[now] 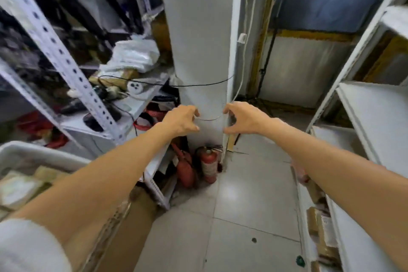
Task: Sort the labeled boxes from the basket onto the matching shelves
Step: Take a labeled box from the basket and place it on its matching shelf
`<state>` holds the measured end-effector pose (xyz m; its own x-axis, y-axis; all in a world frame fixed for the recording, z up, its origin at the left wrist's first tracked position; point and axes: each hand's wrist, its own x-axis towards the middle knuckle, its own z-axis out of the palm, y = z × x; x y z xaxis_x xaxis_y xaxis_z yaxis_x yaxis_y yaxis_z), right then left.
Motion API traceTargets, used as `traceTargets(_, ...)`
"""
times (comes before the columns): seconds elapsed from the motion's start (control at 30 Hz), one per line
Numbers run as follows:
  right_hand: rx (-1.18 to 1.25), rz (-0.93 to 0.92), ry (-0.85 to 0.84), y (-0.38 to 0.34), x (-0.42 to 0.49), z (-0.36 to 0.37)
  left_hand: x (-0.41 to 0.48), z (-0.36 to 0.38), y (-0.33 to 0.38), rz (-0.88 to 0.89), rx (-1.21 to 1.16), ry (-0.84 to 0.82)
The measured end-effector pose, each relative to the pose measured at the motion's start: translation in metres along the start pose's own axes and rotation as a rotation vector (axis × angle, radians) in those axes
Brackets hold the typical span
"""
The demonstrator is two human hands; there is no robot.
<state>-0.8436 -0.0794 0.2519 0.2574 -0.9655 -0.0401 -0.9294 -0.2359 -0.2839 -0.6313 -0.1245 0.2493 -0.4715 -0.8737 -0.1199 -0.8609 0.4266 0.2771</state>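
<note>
White pillar (198, 40) at centre. Metal shelves (55, 51) on the left, white shelves (371, 112) on the right. Grey basket (39, 152) lower left, labeled boxes (19, 187) lying inside it. Left hand (181, 121) and right hand (242, 118) raised before the pillar, apart, fingers loosely curled, gripping nothing. Red fire extinguisher (208, 165) stands on the floor at the pillar base.

head | wide-angle | forward and down | left hand (183, 120), right hand (242, 118) close

Left hand (181, 120) and right hand (240, 118) hover before a white pillar (198, 28).
</note>
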Motion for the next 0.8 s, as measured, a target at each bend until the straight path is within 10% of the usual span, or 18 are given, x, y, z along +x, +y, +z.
traceTargets(0.8,-0.103,-0.751,-0.351,-0.362,0.076,0.107,-0.314,0.003,-0.221,-0.746,-0.135,0.208)
